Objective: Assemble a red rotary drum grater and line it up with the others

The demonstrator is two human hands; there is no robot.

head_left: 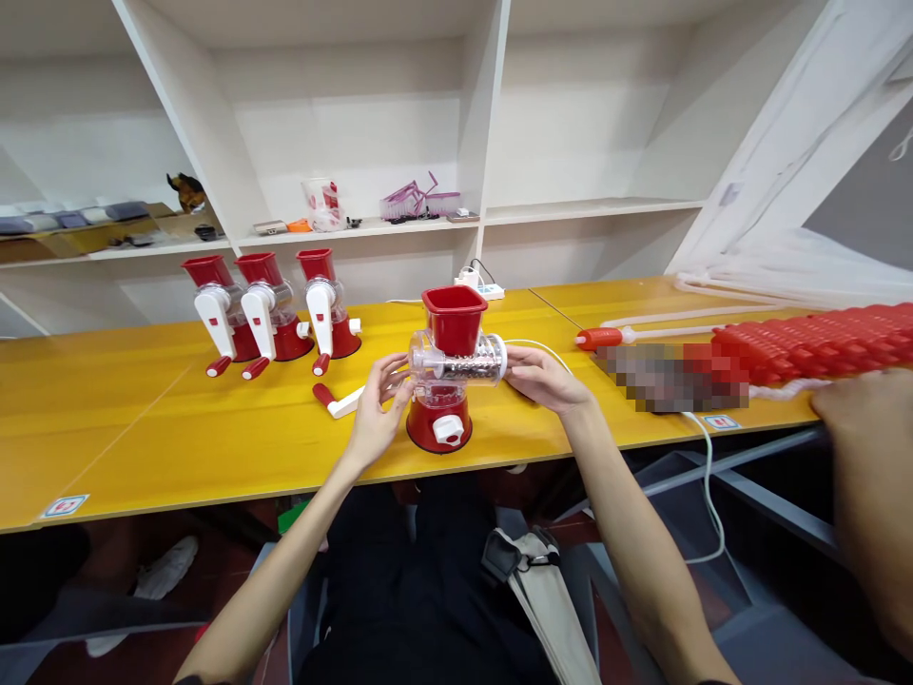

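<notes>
A red rotary grater (446, 376) with a square hopper, a clear drum housing and a round red base stands on the yellow table (178, 419) in front of me. My left hand (378, 409) cups the left end of the clear housing, fingers curled against it. My right hand (542, 379) grips the white right end of the drum with closed fingers. A loose white crank handle with a red knob (335, 400) lies on the table just left of my left hand.
Three assembled red graters (271, 309) stand in a row at the back left. A power strip (479, 283) sits behind the grater, its white cable (706, 457) trailing over the edge. Red ribbed parts (813, 344) lie right, next to another person's arm (866, 457). Shelves hold clutter.
</notes>
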